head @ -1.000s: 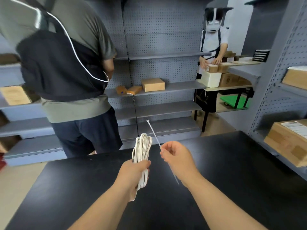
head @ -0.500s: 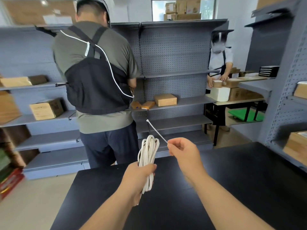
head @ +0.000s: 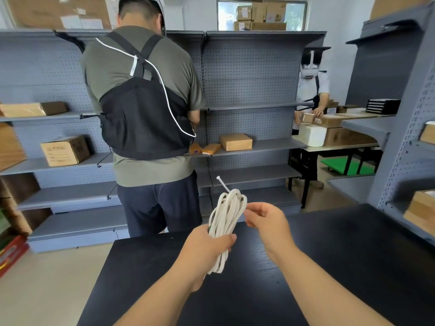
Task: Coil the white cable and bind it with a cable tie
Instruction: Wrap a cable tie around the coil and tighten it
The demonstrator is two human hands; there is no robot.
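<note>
The white cable (head: 227, 214) is wound into a long upright coil above the black table (head: 353, 255). My left hand (head: 207, 245) grips the coil around its middle, thumb across the strands. A thin white cable tie (head: 222, 184) sticks up behind the top loop of the coil, its head end pointing up and left. My right hand (head: 266, 221) pinches the tie's lower part just right of the coil's top; most of the tie is hidden behind the strands and my fingers.
A person with a black backpack (head: 146, 109) stands close beyond the table's far edge, facing grey shelves (head: 254, 147) that hold cardboard boxes. Another person (head: 310, 90) works at a bench at the back right. More shelving with boxes (head: 421, 208) lines the right side.
My right hand has moved left, close to the coil, and the tie now passes behind the coil's top loop. The view has tilted upward.
</note>
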